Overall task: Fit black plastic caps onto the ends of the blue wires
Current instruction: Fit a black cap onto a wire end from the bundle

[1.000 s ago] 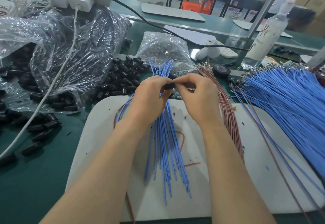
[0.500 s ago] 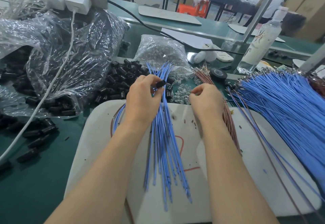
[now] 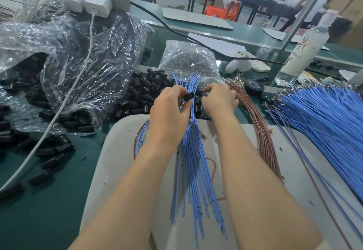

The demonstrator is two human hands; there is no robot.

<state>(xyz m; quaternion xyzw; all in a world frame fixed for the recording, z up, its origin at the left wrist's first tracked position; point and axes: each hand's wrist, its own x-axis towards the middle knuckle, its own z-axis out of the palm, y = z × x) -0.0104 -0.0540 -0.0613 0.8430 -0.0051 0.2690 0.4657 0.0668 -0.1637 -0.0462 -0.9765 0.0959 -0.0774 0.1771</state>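
My left hand (image 3: 169, 112) grips a bundle of blue wires (image 3: 193, 163) that fans out over a white board (image 3: 117, 151), and pinches a black plastic cap (image 3: 188, 96) at its fingertips. My right hand (image 3: 219, 100) is just to the right, fingers curled around another black cap (image 3: 200, 92) at the edge of a heap of loose black caps (image 3: 145, 94). The wire tips with metal terminals (image 3: 188, 76) stick up beyond both hands.
A clear bag of black caps (image 3: 78, 63) lies left, with a white cable (image 3: 64, 102) over it. A small bag of parts (image 3: 188, 59) sits behind the hands. Brown wires (image 3: 261, 137) and a big pile of blue wires (image 3: 330, 124) lie right. A bottle (image 3: 302, 49) stands at the back right.
The hands parted after meeting at one cap. My right hand went to the cap heap and closed on a cap, then moved back toward the left hand, which keeps the bundle and its cap.
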